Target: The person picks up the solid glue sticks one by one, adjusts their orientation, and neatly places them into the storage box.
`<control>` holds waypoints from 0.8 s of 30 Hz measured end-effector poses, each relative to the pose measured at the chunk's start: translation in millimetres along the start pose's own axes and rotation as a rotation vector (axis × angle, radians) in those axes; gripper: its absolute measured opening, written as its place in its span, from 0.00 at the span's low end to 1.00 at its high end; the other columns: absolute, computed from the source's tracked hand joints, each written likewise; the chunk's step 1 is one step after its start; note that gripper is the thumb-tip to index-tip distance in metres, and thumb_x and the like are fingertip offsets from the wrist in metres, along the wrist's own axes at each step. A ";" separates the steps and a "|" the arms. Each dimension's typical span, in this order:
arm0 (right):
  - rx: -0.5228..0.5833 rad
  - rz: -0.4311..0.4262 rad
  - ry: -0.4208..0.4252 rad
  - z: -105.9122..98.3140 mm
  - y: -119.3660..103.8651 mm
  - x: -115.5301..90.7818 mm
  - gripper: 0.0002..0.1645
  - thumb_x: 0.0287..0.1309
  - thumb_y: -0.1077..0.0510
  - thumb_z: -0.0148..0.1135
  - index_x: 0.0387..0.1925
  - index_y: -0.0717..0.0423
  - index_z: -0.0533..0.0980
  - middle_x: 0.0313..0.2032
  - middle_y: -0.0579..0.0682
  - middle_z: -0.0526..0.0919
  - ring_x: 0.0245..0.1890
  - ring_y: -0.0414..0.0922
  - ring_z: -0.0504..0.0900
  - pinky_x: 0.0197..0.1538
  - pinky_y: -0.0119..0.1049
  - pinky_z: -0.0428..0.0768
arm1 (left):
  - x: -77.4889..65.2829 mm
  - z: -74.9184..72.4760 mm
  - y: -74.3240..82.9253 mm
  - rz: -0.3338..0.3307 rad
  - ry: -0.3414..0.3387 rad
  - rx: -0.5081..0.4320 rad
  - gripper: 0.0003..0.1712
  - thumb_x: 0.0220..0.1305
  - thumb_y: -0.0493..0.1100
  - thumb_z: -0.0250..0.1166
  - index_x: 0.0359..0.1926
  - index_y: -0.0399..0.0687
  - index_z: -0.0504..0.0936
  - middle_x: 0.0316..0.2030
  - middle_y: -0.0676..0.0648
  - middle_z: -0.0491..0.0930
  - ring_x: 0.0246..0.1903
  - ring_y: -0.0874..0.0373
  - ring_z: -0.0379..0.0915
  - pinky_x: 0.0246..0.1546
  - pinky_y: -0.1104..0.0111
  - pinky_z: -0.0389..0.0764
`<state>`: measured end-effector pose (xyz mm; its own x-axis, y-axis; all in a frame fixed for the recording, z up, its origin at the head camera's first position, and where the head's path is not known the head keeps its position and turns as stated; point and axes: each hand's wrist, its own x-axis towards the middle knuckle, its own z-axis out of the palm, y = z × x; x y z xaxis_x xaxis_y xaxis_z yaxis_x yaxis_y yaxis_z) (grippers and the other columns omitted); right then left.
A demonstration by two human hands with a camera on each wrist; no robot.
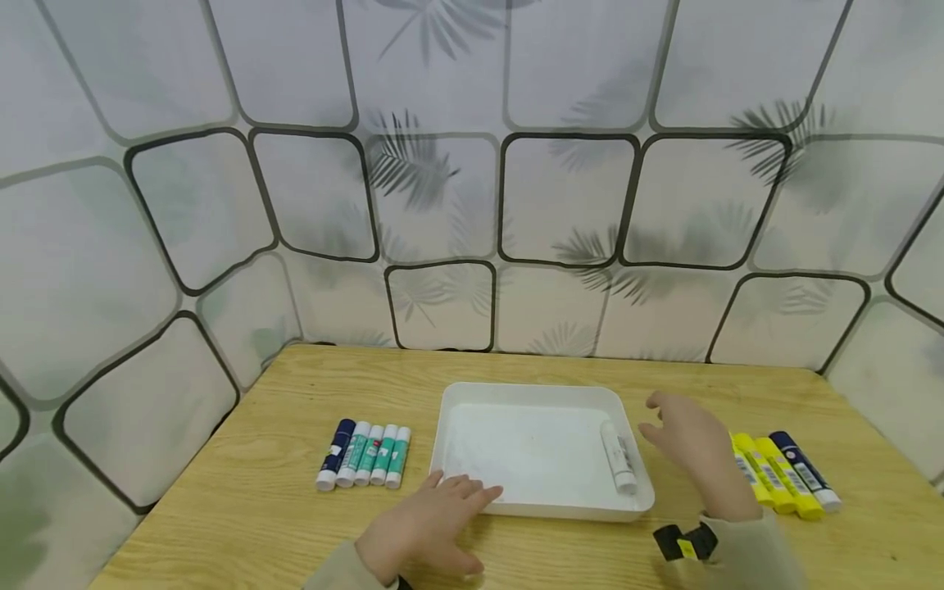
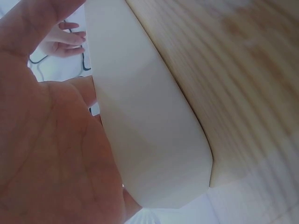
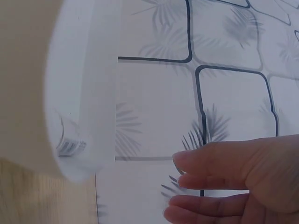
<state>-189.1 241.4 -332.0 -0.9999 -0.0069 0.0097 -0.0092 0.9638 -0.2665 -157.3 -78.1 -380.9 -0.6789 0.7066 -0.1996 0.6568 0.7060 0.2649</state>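
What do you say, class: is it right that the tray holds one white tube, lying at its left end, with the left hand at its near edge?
Not quite: the white tube lies at the right end of the tray, as the head view shows. The left hand is indeed at its near edge.

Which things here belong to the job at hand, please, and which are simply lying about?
Likely in use:
white tray, touched by left hand
white tube inside, right hand nearby

Lying about, seemingly:
left tube row
right tube row
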 end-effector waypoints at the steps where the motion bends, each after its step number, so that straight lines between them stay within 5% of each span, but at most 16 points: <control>1: -0.002 0.006 -0.002 -1.1 2.8 -0.6 0.25 0.52 0.55 0.59 0.47 0.69 0.70 0.40 0.66 0.76 0.35 0.57 0.76 0.30 0.47 0.75 | 0.1 0.4 0.2 -0.002 0.000 0.000 0.44 0.48 0.60 0.64 0.65 0.57 0.58 0.59 0.51 0.63 0.59 0.54 0.56 0.56 0.48 0.54; 24: -0.001 0.108 -0.015 -9.7 57.4 2.9 0.28 0.52 0.53 0.59 0.47 0.72 0.68 0.39 0.69 0.74 0.35 0.60 0.75 0.28 0.50 0.72 | 1.2 2.1 -0.5 -0.009 0.003 0.015 0.45 0.47 0.62 0.63 0.65 0.58 0.57 0.59 0.50 0.62 0.58 0.52 0.56 0.57 0.48 0.53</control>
<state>-192.4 299.3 -337.9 -0.9951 0.0927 -0.0334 0.0982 0.9594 -0.2643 -157.8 -77.4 -383.2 -0.6860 0.6999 -0.1988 0.6555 0.7131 0.2485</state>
